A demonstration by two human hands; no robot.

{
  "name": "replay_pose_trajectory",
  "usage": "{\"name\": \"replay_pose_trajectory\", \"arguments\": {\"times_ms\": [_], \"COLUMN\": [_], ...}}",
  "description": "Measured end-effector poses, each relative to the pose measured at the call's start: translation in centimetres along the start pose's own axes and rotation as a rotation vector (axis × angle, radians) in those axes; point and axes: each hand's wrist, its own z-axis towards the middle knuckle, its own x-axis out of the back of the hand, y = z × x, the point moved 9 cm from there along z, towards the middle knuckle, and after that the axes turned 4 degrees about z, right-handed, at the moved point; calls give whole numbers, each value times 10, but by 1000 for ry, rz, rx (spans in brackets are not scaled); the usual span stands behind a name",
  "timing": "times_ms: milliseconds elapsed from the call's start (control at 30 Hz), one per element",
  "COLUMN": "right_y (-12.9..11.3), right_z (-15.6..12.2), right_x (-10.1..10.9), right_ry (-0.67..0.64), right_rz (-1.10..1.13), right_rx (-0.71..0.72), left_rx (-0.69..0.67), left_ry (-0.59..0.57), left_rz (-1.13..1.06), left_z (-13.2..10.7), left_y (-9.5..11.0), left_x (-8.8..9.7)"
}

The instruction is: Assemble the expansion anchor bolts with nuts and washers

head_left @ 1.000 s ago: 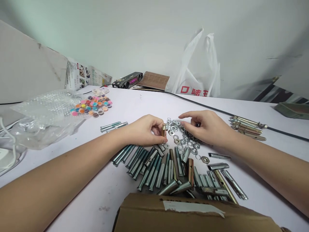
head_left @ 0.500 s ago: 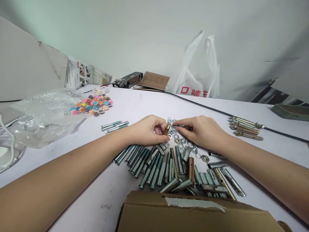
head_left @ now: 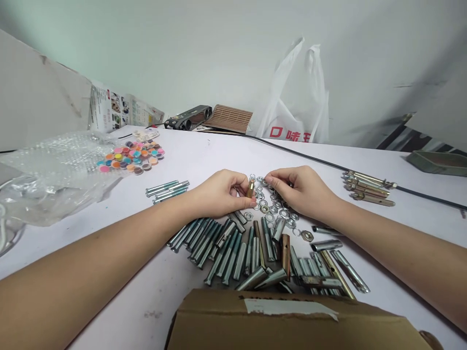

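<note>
My left hand (head_left: 219,194) is closed round a brass-coloured anchor bolt (head_left: 251,187), holding it upright over the white table (head_left: 204,150). My right hand (head_left: 299,189) pinches something small I cannot make out, right beside the bolt's top end. Both hands hover over a scatter of washers and nuts (head_left: 272,211). In front of them lies a heap of silver sleeves and bolts (head_left: 248,248).
A cardboard box (head_left: 292,321) sits at the near edge. Three bolts (head_left: 168,188) lie at left, several assembled anchors (head_left: 368,187) at right. Coloured discs (head_left: 127,158) and bubble wrap (head_left: 54,165) are far left. A black cable (head_left: 328,165) and white plastic bag (head_left: 295,107) are behind.
My right hand moved left from the washer pile, closing into a pinch next to the top of the bolt. My left hand kept its hold on the bolt.
</note>
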Motion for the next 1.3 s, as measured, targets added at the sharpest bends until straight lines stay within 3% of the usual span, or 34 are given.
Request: {"name": "replay_pose_trajectory", "arguments": {"times_ms": [233,533,633,733,1033,1300], "right_y": [-8,19,30,36,38,29], "right_z": [-4,-1,0,2,2,-3], "right_x": [8,6,15,14,13,26], "right_ry": [46,5,61,9,-53,116], "right_rz": [7,20,-38,-198,-275,-130], "right_rx": [-32,33,-42,-132,-178,-183], "left_rx": [-9,-2,-13,-5,35,-20], "left_ry": [-28,-34,-30,-26,-41,-24], "left_rz": [-101,6,17,11,-43,-45], "left_z": [1,-3,-2,-2,-3,-1], "left_y": [-4,4,3,2,1,0], "left_x": [-3,2,1,1,-2,-2]}}
